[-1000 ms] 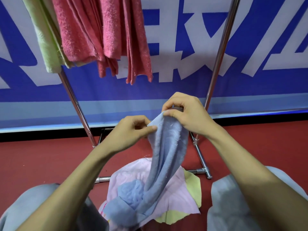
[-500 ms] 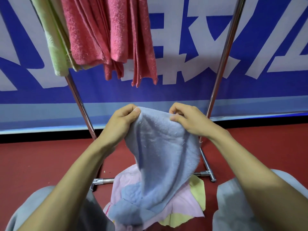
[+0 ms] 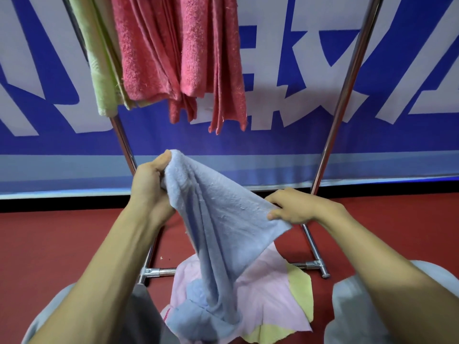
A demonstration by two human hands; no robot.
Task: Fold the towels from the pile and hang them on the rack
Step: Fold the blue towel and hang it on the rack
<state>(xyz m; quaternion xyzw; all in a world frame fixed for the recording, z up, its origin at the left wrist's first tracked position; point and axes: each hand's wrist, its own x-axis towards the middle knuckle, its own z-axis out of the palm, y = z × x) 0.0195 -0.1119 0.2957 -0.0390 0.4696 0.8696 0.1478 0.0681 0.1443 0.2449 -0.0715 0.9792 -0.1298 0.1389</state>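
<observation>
A light blue towel is stretched between my hands above the pile. My left hand grips its upper corner at centre. My right hand pinches its right edge, lower and further right. The towel's lower end droops onto the pile, where a pink towel lies over a yellow towel on the red floor. The metal rack stands behind, with red towels and a green towel hanging from its top at upper left.
A blue and white banner covers the wall behind the rack. The rack's base bar runs along the floor behind the pile. My grey-clad knees flank the pile on both sides.
My hands have moved apart along the blue towel's edge. The left hand rose and the right hand dropped and went right, spreading the towel wider.
</observation>
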